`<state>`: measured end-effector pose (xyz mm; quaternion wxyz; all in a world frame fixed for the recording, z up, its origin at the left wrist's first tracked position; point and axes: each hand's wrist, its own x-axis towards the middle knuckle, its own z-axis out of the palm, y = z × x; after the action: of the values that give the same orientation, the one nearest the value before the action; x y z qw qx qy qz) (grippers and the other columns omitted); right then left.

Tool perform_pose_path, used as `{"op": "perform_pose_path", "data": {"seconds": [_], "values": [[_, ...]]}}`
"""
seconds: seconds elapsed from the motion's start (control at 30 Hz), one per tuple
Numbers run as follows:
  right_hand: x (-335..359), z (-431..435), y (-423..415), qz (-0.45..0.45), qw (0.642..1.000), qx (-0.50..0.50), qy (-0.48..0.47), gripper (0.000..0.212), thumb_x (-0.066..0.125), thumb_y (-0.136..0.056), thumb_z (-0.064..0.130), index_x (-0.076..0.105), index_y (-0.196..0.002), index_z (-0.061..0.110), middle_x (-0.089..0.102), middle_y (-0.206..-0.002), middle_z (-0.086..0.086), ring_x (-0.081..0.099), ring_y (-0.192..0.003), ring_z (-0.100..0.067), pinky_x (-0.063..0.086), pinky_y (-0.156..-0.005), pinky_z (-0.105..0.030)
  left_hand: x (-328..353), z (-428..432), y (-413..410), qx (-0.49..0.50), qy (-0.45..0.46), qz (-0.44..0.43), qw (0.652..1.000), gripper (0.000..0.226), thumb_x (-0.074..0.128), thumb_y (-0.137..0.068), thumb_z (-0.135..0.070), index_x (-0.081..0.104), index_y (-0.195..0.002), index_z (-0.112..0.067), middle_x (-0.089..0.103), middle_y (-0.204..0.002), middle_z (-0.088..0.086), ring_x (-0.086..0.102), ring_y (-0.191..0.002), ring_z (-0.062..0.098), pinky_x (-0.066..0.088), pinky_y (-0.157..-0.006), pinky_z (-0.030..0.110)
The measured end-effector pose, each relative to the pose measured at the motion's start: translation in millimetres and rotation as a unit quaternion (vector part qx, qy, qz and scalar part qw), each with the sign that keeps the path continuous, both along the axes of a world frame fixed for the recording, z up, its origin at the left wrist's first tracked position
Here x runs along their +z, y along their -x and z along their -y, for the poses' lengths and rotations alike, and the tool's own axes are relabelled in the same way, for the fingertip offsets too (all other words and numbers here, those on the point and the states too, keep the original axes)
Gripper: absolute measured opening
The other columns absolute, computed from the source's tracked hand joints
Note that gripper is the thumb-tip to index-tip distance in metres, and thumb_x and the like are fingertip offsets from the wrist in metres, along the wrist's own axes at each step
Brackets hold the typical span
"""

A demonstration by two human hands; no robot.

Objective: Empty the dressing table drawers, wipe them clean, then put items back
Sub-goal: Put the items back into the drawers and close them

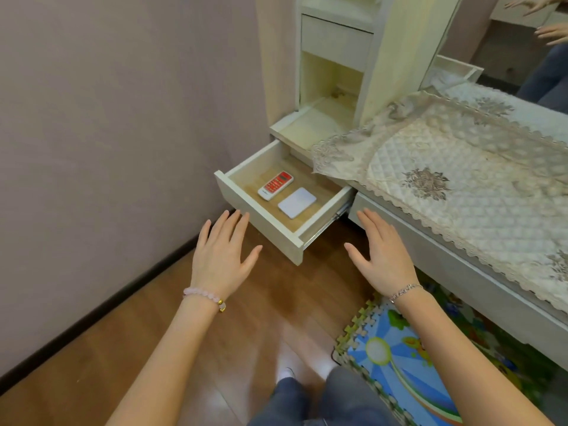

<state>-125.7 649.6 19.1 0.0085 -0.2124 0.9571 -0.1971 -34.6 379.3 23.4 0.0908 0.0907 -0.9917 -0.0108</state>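
The left drawer [261, 216] of the cream dressing table is pulled out over the wooden floor. Inside it lie a red and white calculator [275, 185] and a flat white rectangular pad [297, 202]. My left hand [221, 256] hovers with straight spread fingers just left of the drawer front, its fingertips near the panel. My right hand [384, 256] hovers the same way, to the right of the drawer and in front of the closed middle drawer [430, 241]. Neither hand holds anything.
A quilted lace-edged cloth [461, 170] covers the table top. Small upper shelves and a small drawer [335, 38] stand at the back, beside a mirror [522, 41]. A pink wall [123, 149] is close on the left. A colourful foam mat [399, 364] lies under the table.
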Motion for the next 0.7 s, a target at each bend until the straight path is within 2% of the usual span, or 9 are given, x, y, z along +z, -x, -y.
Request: {"op": "perform_pose_path", "data": {"seconds": [0.27,0.43,0.6,0.7], "values": [[-7,30,44,-0.007,1.000,-0.003,0.010,0.064,0.047,-0.092,0.043,0.025,-0.146,0.017,0.026,-0.153,-0.002,0.022,-0.141,-0.018,0.020,-0.116,-0.043,-11,29,38,-0.004,-0.010,0.013,1.000,0.066,0.030,-0.088,-0.054,0.045,-0.137,-0.013,0.048,-0.140,0.007,0.038,-0.134,0.024,0.024,-0.111,0.044],[-20,44,93,0.006,1.000,0.003,0.004,0.065,0.045,-0.093,0.044,0.021,-0.148,0.017,0.021,-0.155,-0.001,0.017,-0.143,-0.016,0.014,-0.118,-0.038,-22,40,83,-0.012,-0.012,0.023,1.000,0.065,0.031,-0.088,-0.054,0.047,-0.136,-0.012,0.050,-0.138,0.009,0.041,-0.132,0.026,0.023,-0.110,0.044],[-30,57,152,0.012,1.000,-0.002,-0.001,0.065,0.046,-0.094,0.043,0.021,-0.148,0.017,0.022,-0.155,-0.002,0.018,-0.143,-0.018,0.016,-0.118,-0.040,-33,46,143,-0.017,-0.017,0.049,0.998,0.065,0.031,-0.088,-0.055,0.049,-0.134,-0.011,0.053,-0.135,0.009,0.045,-0.129,0.026,0.028,-0.108,0.044],[-37,63,183,0.020,1.000,-0.002,-0.005,0.065,0.044,-0.094,0.045,0.021,-0.147,0.017,0.022,-0.155,-0.002,0.018,-0.143,-0.018,0.019,-0.117,-0.043,-40,48,174,-0.027,-0.018,0.062,0.998,0.065,0.030,-0.089,-0.054,0.048,-0.135,-0.013,0.052,-0.137,0.008,0.044,-0.130,0.025,0.022,-0.112,0.039]]}}
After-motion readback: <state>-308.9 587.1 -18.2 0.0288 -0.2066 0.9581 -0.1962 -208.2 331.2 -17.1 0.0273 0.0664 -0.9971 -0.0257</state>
